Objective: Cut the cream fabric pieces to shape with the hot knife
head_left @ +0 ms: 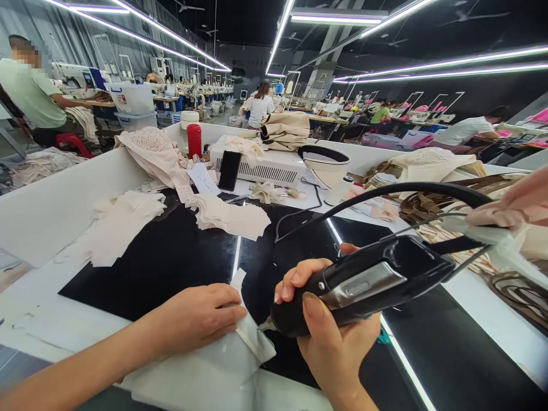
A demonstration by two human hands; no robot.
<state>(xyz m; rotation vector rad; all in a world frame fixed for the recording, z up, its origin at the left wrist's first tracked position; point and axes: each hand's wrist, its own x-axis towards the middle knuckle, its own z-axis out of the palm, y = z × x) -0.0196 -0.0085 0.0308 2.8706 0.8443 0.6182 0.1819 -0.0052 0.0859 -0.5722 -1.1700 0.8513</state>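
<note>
At the front of the table, my left hand [205,314] has its fingers closed over a pale fabric piece [235,365] with a narrow folded strip; its thumb is hidden. My right hand [334,337] is wrapped round a black handheld power tool [368,279] with a silver lever, my thumb lying along its side. The tool's narrow tip points left, close to the edge of the fabric; I cannot tell whether they touch. From its rear a black cable [411,187] arcs back to the left over the table.
Another person's hand [526,197] with pale cloth reaches in at the right. Stacked cut pieces [229,216] lie on the black board [188,262]. Behind stand a white vented box [261,168], a phone [229,170] and a red bottle [194,141]. Brown strips [423,200] are heaped right.
</note>
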